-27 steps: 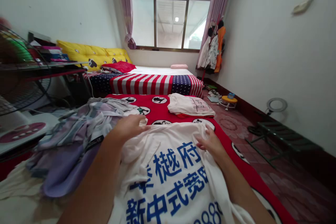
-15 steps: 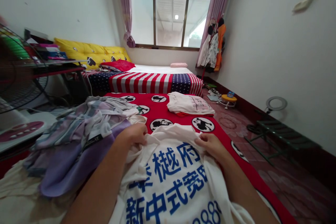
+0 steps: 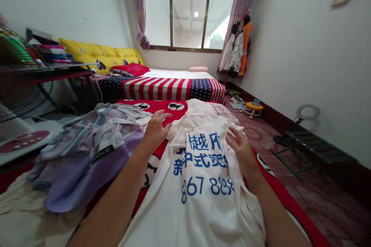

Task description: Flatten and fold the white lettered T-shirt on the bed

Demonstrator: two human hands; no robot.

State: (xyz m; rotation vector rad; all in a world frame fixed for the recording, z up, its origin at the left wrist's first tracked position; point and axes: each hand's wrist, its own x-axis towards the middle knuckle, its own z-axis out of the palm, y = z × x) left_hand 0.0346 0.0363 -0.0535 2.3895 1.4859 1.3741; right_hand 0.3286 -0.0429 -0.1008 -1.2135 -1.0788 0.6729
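The left hand (image 3: 155, 133) and right hand (image 3: 242, 154) stand well apart, fingers loosely spread, flanking this blue-lettered white T-shirt (image 3: 199, 212) on the red monkey-print blanket (image 3: 160, 147).

Head camera, one: worn on the person, facing forward and down, wide in coverage. Near range, lower half: left hand (image 3: 156, 130), right hand (image 3: 241, 147) and white shirt (image 3: 208, 216), shirt running off the bottom edge. Far range, upper half: bed (image 3: 162, 89) and window (image 3: 189, 19), nearly square-on, window cut by the top edge.
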